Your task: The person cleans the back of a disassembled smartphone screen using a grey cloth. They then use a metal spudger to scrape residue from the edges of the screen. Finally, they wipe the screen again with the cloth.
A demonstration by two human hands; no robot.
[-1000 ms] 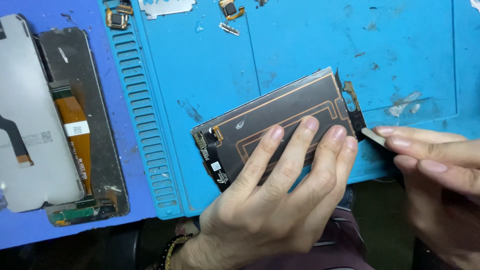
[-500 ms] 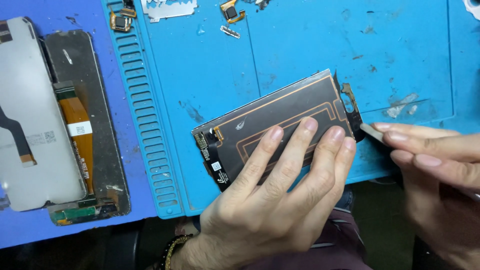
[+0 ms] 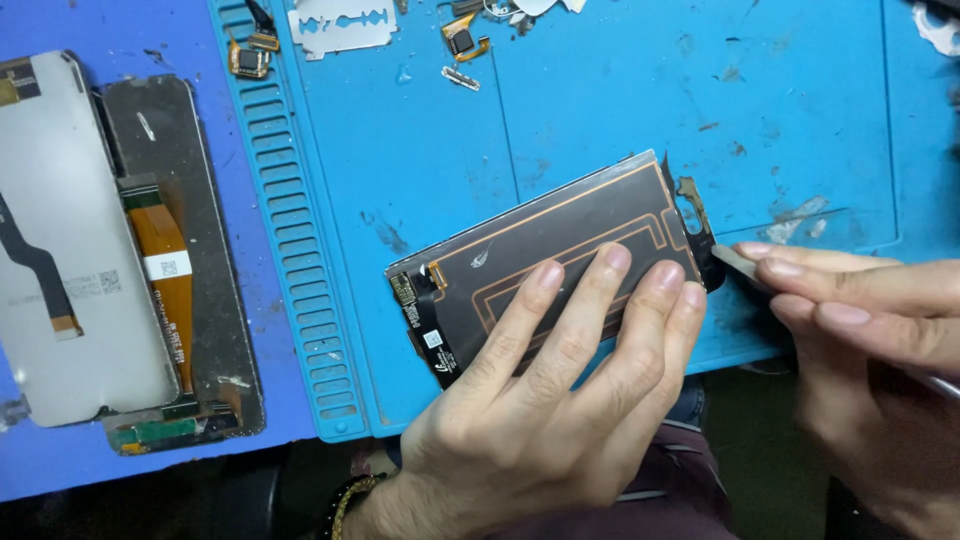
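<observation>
Now, left hand (image 3: 540, 400): fingers being pressed flat, spread, on the panel.
Right hand (image 3: 870, 330): fingers being pinched on a thin metal blade (image 3: 738, 262) at the panel's edge.
Panel (image 3: 560, 250): dark, flat rectangle being held on the blue mat (image 3: 600, 120).

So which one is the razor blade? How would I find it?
Start at the big blue rubber work mat and look along its far edge, near the top-left corner. The flat silver double-edged razor blade lies there, right of the ridged slots. Unlike the small orange-and-black phone parts beside it, it is plain shiny metal with a cut-out middle.
</observation>
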